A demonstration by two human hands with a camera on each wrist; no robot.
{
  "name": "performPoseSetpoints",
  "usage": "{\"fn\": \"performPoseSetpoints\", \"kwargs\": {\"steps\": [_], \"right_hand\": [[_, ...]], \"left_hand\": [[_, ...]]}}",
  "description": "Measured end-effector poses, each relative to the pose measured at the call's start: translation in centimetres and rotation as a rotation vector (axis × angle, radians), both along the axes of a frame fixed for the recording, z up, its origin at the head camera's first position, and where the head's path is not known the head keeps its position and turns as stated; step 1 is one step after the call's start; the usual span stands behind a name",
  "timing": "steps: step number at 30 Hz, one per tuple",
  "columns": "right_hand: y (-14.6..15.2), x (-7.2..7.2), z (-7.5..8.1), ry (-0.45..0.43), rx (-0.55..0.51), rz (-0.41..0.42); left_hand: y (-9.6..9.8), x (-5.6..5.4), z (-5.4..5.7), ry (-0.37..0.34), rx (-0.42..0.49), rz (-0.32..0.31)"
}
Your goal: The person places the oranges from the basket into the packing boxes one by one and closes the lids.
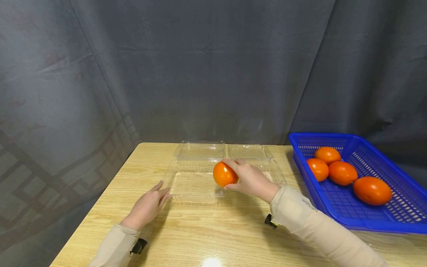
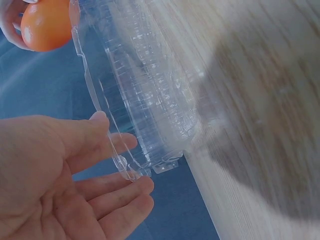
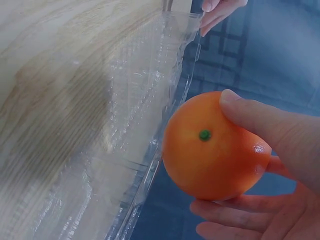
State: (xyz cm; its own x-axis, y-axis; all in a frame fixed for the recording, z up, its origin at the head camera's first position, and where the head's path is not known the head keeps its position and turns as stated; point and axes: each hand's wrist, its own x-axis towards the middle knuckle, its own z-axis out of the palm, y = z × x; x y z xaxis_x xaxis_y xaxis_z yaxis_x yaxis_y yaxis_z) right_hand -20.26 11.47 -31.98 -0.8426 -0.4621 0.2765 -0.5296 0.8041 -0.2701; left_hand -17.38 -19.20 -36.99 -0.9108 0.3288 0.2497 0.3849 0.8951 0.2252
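My right hand (image 1: 251, 180) grips an orange (image 3: 212, 145) with a small green stem spot, thumb on one side and fingers round the other. In the head view it overlaps the right side of a clear plastic clamshell box (image 1: 193, 185), whose lid (image 1: 200, 150) is folded back behind it. At that box's left edge is my left hand (image 1: 148, 205), its fingers fairly straight and touching the rim, as the left wrist view shows. Beside the first box, partly hidden behind my right hand, stands a second clear box (image 1: 278, 172), also with its lid back.
On the right a blue plastic basket (image 1: 325, 204) holds several more oranges (image 1: 343, 173). Everything stands on a light wooden table (image 1: 200, 230). A dark grey curtain (image 1: 213, 74) hangs right behind the table's back edge.
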Motion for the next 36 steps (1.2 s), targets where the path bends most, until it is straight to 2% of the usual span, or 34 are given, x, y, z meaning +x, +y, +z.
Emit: {"fn": "performPoseSetpoints", "kwargs": {"steps": [25, 36], "right_hand": [[-1.3, -0.2, -0.7, -0.016, -0.018, 0.025], [-1.6, -0.5, -1.0, -0.001, -0.014, 0.038]], "left_hand": [[0.0, -0.1, -0.1, 0.01, -0.004, -0.004], [0.0, -0.1, 0.0, -0.017, 0.0, 0.002]]}}
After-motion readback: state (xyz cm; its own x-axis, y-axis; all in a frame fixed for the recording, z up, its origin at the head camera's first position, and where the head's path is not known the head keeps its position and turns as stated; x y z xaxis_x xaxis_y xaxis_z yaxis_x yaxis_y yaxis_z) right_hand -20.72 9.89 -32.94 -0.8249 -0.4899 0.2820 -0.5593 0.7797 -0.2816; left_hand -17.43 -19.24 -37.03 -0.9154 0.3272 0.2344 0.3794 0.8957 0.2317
